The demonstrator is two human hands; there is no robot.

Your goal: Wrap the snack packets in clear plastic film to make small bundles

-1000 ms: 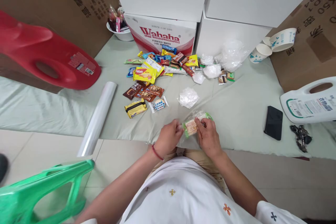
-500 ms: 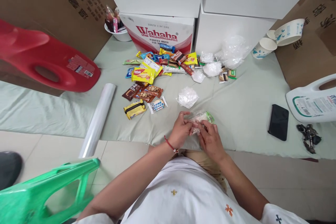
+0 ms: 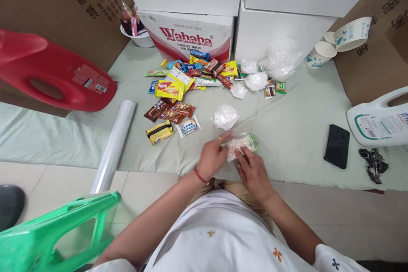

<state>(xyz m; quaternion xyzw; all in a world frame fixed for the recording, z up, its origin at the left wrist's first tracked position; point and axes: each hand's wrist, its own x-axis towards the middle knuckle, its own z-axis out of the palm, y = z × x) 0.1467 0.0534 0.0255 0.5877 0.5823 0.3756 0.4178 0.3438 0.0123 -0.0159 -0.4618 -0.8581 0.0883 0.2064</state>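
Note:
A small snack packet (image 3: 242, 146) with a green printed end lies on the cloth near the table's front edge, loosely covered in clear plastic film. The fingers of my right hand (image 3: 254, 173) are stretched out over its near side and press on it from above. My left hand (image 3: 212, 158), with a red cord on the wrist, is at the packet's left end, its fingers apart and slightly blurred. Whether its fingertips touch the film I cannot tell. Just beyond the packet sits a crumpled clear plastic bundle (image 3: 225, 117).
Assorted wrapped snacks (image 3: 170, 90) are heaped in front of a Wahaha carton (image 3: 191, 36). More plastic-wrapped bundles (image 3: 256, 80) lie to their right. A film roll (image 3: 116, 140) and red jug (image 3: 79, 80) are at left; a phone (image 3: 337, 146), keys (image 3: 374, 165) and white jug (image 3: 379, 119) at right.
My hands have moved apart, the left one shifting left from the packet's end. The packet now shows more of its length, with the film flatter over it. The view has shifted slightly.

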